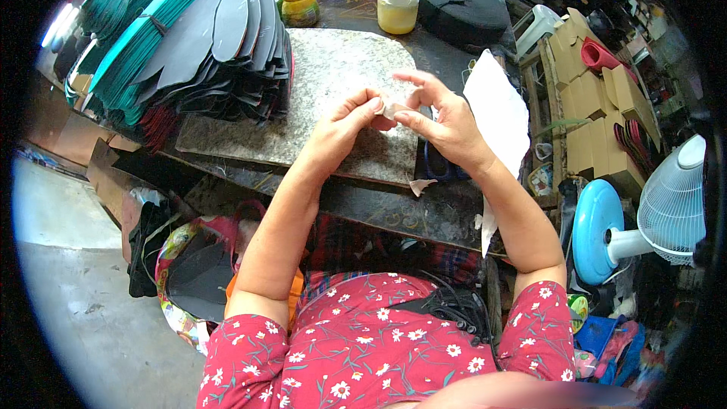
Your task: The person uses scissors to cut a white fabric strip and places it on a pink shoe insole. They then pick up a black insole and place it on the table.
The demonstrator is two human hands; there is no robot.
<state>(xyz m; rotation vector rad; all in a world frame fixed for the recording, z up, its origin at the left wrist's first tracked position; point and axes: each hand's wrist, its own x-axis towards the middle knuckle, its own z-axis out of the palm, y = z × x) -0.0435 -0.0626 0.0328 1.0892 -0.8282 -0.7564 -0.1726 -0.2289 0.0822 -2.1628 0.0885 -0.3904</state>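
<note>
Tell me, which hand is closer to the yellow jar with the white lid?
The right hand. It sits just below the yellow jar, slightly to its right. The left hand is further away, below and to the jar's left.

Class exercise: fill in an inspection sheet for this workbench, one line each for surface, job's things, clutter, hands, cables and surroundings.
Surface: grey speckled stone slab on a dark bench.
Job's things: small pale scrap pinched between both hands; white sheet beside them.
Clutter: stacked dark sole-shaped cut-outs, teal bundles, two yellow jars.
Hands: left hand and right hand meet above the slab.
Cables: black cable bundle at the waist.
Surroundings: blue-based white fan, cardboard boxes, concrete floor.
</note>
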